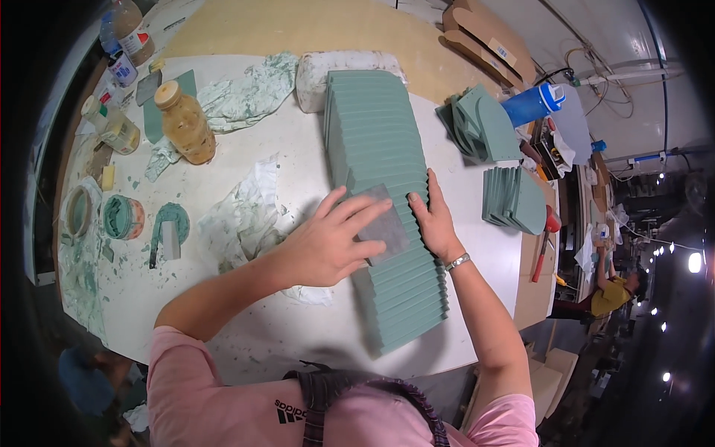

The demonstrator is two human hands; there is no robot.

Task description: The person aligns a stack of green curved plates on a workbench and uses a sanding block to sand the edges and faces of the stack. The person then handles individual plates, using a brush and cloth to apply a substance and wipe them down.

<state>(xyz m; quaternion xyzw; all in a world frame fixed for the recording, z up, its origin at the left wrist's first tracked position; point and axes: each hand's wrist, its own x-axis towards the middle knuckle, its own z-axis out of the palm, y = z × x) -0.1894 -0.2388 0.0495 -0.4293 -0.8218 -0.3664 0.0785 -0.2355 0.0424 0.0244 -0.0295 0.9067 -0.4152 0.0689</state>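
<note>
Long row of thin green panels (406, 298), packed face to face on the white worktop (298, 328); flat grey rectangular sheet (395, 237) pressed onto the edges under spread, unclenched fingers of the left hand (328, 242); right hand (437, 223) cupped, unclenched, against the row's side; smoothing apparently in progress, finished share impossible to tell; farther right, loose green panel fan (488, 123) and short green panel stack (527, 203), treated or waiting unclear.

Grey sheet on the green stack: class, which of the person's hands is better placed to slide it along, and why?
Probably the left hand: its fingers lie spread on the grey sheet. The right hand rests at the right side of the green stack, apart from the sheet.
</note>
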